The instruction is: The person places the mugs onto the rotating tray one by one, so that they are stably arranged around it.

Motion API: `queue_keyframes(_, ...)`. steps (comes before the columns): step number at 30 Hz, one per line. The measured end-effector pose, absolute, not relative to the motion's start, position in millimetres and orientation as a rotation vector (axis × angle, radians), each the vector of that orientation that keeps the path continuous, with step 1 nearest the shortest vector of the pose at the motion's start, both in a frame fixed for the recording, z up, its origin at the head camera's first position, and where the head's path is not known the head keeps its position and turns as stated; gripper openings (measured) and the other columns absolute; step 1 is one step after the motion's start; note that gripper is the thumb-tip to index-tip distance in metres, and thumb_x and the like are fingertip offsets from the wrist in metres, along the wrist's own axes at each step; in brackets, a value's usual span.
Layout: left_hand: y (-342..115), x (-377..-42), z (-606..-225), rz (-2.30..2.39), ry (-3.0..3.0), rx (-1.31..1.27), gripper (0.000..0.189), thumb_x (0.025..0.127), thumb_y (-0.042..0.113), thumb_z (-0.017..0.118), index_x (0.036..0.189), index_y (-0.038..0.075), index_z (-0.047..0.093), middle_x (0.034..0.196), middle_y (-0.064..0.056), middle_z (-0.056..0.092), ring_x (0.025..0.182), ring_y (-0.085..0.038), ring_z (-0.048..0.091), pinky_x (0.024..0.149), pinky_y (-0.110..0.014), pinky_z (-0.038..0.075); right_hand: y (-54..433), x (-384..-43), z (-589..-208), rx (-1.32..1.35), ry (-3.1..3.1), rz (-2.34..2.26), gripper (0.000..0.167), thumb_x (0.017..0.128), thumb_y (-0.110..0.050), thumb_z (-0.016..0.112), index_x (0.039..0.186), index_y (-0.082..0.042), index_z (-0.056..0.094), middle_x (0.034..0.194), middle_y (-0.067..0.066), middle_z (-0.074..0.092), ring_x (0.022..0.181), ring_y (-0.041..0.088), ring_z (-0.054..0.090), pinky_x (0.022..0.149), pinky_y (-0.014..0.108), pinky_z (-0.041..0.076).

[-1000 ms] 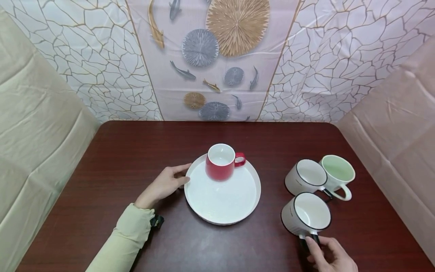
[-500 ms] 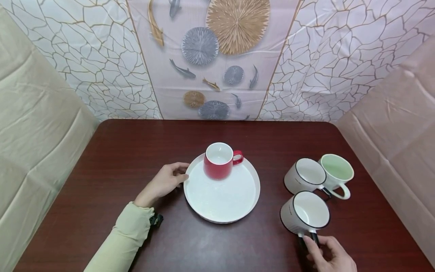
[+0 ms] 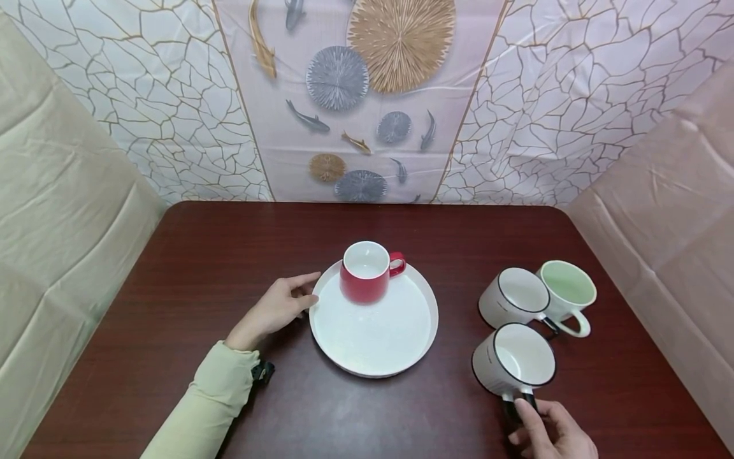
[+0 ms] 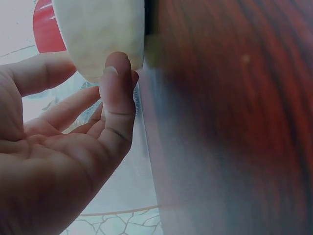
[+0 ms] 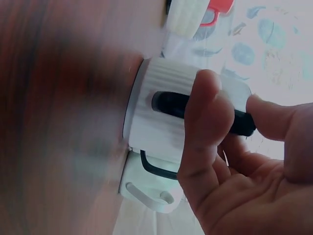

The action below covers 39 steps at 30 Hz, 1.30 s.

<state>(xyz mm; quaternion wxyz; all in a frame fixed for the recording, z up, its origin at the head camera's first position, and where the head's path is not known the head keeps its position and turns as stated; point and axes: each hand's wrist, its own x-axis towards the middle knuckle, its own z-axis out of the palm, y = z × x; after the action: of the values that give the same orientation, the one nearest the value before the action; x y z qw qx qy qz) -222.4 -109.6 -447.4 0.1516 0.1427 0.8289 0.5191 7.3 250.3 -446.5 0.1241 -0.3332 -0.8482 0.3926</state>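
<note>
A round white tray lies mid-table, and a red mug with a white inside stands upright on its back part. My left hand touches the tray's left side, thumb and index finger spread along the outer wall. At the right, my right hand pinches the black handle of a white black-rimmed mug. This mug is upright on the table, its handle toward me. Right behind it are a similar white mug and a pale green mug.
The dark reddish-brown table has a patterned curtain along its back edge. Quilted beige panels rise at both sides. The two rear mugs stand close together near the right edge, handles pointing toward the front right.
The red mug has shifted slightly left with the tray surface, its handle swinging a little toward the back. My hands and the other mugs have hardly moved.
</note>
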Motion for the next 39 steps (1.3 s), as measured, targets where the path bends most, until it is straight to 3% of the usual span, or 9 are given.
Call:
queue_keyframes(9, -110, -226, -454, 1.484, 2.384, 0.418, 0.047, 0.092, 0.008, 0.062, 0.138, 0.002, 0.053, 0.101, -0.012, 0.066, 0.074, -0.020, 0.061, 0.064, -0.038, 0.054, 249, 8, -450, -0.917, -2.432, 1.338, 0.034, 0.100, -0.033, 0.055, 0.102, 0.001, 0.061, 0.058, 0.004, 0.064, 0.044, 0.018, 0.058, 0.044, 0.025, 0.048)
queue_keyframes(20, -109, -224, -455, 1.513, 2.401, 0.374, 0.040, 0.089, 0.006, 0.065, 0.129, 0.000, 0.060, 0.097, -0.013, 0.065, 0.074, -0.021, 0.061, 0.062, -0.037, 0.053, 250, 7, -452, -0.892, -2.487, 1.266, 0.036, 0.103, -0.035, 0.047, 0.097, -0.001, 0.060, 0.058, 0.003, 0.060, 0.049, 0.012, 0.057, 0.047, 0.023, 0.048)
queue_keyframes(29, -110, -225, -455, 1.526, 2.406, 0.377, 0.037, 0.089, 0.006, 0.065, 0.125, -0.001, 0.062, 0.093, -0.011, 0.064, 0.071, -0.021, 0.061, 0.061, -0.037, 0.052, 248, 5, -453, -0.916, -2.465, 1.253, 0.036, 0.102, -0.035, 0.047, 0.096, -0.002, 0.060, 0.058, 0.003, 0.059, 0.049, 0.011, 0.056, 0.046, 0.023, 0.048)
queue_keyframes(39, -111, -226, -456, 1.532, 2.410, 0.405, 0.035, 0.089, 0.005, 0.065, 0.123, -0.003, 0.062, 0.092, -0.012, 0.064, 0.074, -0.023, 0.062, 0.061, -0.038, 0.053, 247, 8, -461, -0.835, -2.359, 1.252, 0.028, 0.101, -0.022, 0.051, 0.085, -0.001, 0.058, 0.054, 0.000, 0.056, 0.047, 0.008, 0.054, 0.045, 0.019, 0.045)
